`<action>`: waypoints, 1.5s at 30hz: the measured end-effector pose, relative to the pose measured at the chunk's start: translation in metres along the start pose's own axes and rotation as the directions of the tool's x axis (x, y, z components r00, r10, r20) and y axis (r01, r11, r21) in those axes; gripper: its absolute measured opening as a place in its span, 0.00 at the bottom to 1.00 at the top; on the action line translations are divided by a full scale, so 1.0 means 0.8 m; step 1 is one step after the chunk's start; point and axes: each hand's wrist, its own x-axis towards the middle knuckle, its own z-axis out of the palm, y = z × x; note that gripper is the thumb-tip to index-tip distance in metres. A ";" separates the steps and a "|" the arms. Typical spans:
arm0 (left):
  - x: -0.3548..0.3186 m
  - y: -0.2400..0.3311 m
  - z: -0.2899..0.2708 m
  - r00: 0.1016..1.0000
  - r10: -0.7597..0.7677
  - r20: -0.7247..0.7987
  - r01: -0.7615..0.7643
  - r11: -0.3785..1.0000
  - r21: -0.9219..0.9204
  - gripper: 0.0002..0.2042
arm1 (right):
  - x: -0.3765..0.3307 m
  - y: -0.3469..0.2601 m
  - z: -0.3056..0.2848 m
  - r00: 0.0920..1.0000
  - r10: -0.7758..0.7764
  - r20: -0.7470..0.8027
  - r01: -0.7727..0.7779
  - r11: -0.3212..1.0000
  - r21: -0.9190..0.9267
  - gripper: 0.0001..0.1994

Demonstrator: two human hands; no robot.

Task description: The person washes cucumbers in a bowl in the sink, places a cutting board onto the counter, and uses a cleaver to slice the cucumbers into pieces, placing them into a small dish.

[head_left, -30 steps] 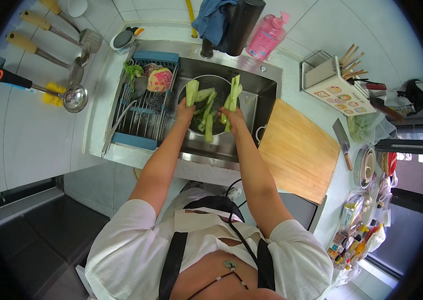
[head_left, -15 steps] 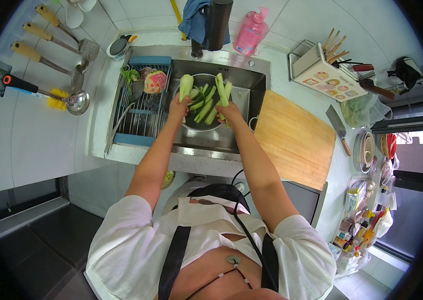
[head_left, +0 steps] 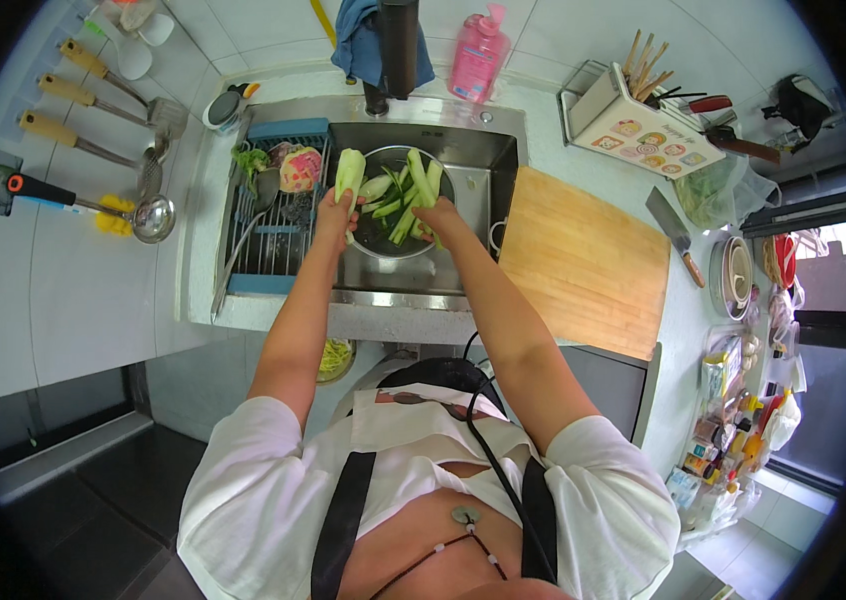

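Note:
Both hands are over a round metal bowl (head_left: 395,256) of water in the sink. My left hand (head_left: 334,216) is closed around a thick, pale green celery stalk (head_left: 350,172), which stands upright at the bowl's left side. At the bowl's right side, my right hand (head_left: 441,219) grips a few slimmer green celery stalks (head_left: 420,174) that point away from me. Several cut green pieces (head_left: 403,222) lie in the water between the hands. The lower ends of the held stalks are partly hidden by my fingers.
Left of the bowl, a blue-edged drying rack (head_left: 261,283) holds leafy greens, a patterned round item and a long-handled spoon (head_left: 265,190). A black faucet (head_left: 398,50) rises behind. To the right are a wooden cutting board (head_left: 583,265), a cleaver (head_left: 670,222) and a utensil holder (head_left: 643,140).
The whole view has shifted slightly. Pieces in the bowl have moved, and a pale one now shows near my left hand. Both hands keep their grip on the stalks.

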 end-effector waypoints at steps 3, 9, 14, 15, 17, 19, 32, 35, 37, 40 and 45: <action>0.007 -0.001 0.012 0.999 0.047 -0.008 -0.047 0.997 0.061 0.08 | 0.021 0.008 0.003 0.996 -0.018 -0.083 0.020 1.000 0.015 0.15; 0.032 -0.017 -0.028 0.989 0.146 -0.018 -0.137 0.958 0.253 0.08 | -0.001 -0.016 0.035 0.970 -0.114 -0.217 0.035 0.940 -0.338 0.18; 0.043 -0.011 -0.010 0.965 0.256 0.065 -0.254 0.835 0.489 0.12 | -0.039 -0.045 0.008 0.990 -0.077 -0.118 0.028 0.927 -0.375 0.18; 0.043 -0.011 -0.007 0.928 0.360 0.099 -0.338 0.695 0.634 0.12 | -0.038 -0.039 0.005 0.966 -0.142 -0.215 0.051 0.924 -0.379 0.16; 0.034 -0.011 -0.007 0.822 0.535 0.194 -0.419 0.339 0.842 0.11 | -0.045 -0.031 0.008 0.889 -0.260 -0.378 0.092 0.908 -0.408 0.14; 0.038 -0.004 -0.007 0.893 0.422 0.154 -0.310 0.331 0.891 0.12 | -0.057 -0.033 -0.006 0.904 -0.258 -0.342 0.089 0.894 -0.440 0.13; 0.058 0.002 0.017 0.966 0.093 -0.241 -0.069 0.992 0.109 0.15 | -0.085 -0.021 -0.074 0.862 -0.412 -0.294 0.159 0.773 -0.615 0.15; 0.036 -0.005 0.051 0.966 0.229 -0.121 -0.174 0.920 0.352 0.14 | -0.101 -0.010 -0.111 0.865 -0.418 -0.277 0.173 0.767 -0.617 0.15; 0.024 -0.015 0.071 0.931 0.343 0.125 -0.359 0.799 0.483 0.15 | -0.131 0.000 -0.145 0.869 -0.403 -0.288 0.140 0.758 -0.637 0.16; 0.014 -0.041 0.109 0.724 0.501 0.474 -0.689 0.493 0.531 0.16 | -0.171 0.033 -0.215 0.861 -0.358 -0.362 0.017 0.732 -0.681 0.20; -0.099 -0.051 0.229 0.593 0.358 0.721 -0.804 0.221 0.552 0.19 | -0.235 0.065 -0.315 0.792 -0.378 -0.480 -0.126 0.667 -0.734 0.24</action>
